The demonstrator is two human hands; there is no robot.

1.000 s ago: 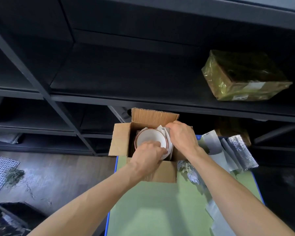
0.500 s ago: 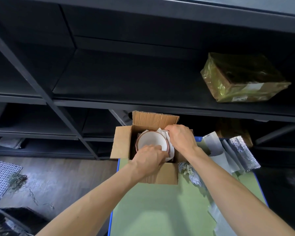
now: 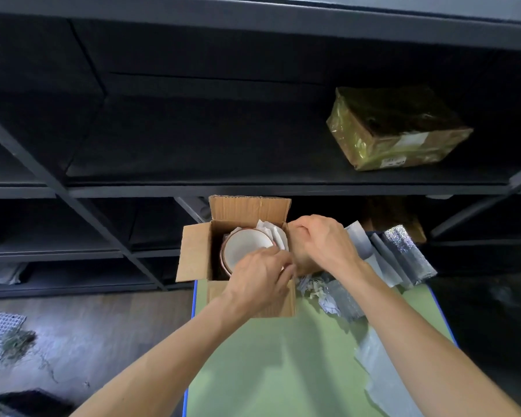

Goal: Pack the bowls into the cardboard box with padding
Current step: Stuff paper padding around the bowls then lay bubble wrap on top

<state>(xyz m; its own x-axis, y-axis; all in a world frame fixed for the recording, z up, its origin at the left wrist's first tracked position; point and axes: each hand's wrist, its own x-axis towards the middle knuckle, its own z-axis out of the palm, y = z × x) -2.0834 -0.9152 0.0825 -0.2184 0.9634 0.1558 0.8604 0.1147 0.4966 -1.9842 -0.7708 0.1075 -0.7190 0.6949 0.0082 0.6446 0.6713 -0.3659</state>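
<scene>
An open cardboard box [image 3: 235,260] is standing at the far end of a green table top [image 3: 283,356], just below the centre of the frame, its flaps spread up and out. Inside it a white bowl with a brown rim [image 3: 244,249] is sitting upright, with white packing paper [image 3: 275,236] rising between the bowl and the box's right wall. The left hand [image 3: 259,281] is reaching over the near edge of the box, its fingers curled together at the bowl's near-right rim; whether they are pinching paper or rim cannot be told. The right hand [image 3: 319,245] is bending over the right wall, fingers curled closed on the flap edge there. Crumpled paper and foil padding sheets [image 3: 403,254] are lying right of the box. A taped parcel [image 3: 397,130] is resting on the dark shelf [image 3: 193,145] at upper right.
</scene>
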